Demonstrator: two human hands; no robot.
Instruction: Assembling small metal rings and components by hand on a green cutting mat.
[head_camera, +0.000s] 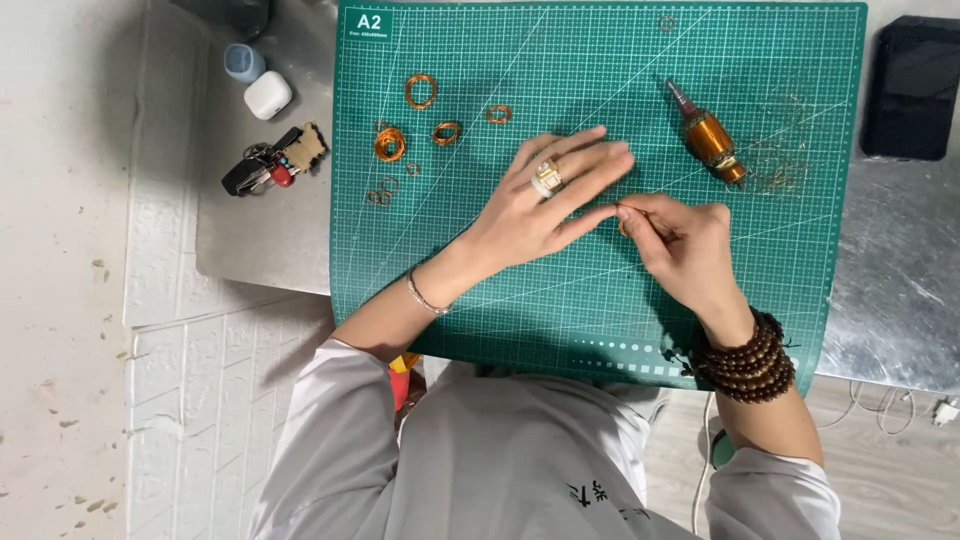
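Over a green cutting mat (600, 300), my left hand (545, 200) lies with fingers stretched out, a ring on one finger and a thin bracelet at the wrist. Its fingertips meet my right hand (685, 245), which pinches a thin copper wire (632, 212) and a small coil, mostly hidden by the fingers. The right wrist wears brown bead bracelets (748, 358). A copper-wound motor armature (708, 136) lies on the mat beyond the right hand, with loose fine wire beside it. Several copper wire rings (421, 91) lie at the mat's upper left.
The mat rests on a grey metal table (900, 280). Left of the mat are a white earbud case (267, 95), a small blue case (243, 62) and a key bundle (272, 160). A black device (912, 88) sits at the far right. White cables hang below the table edge.
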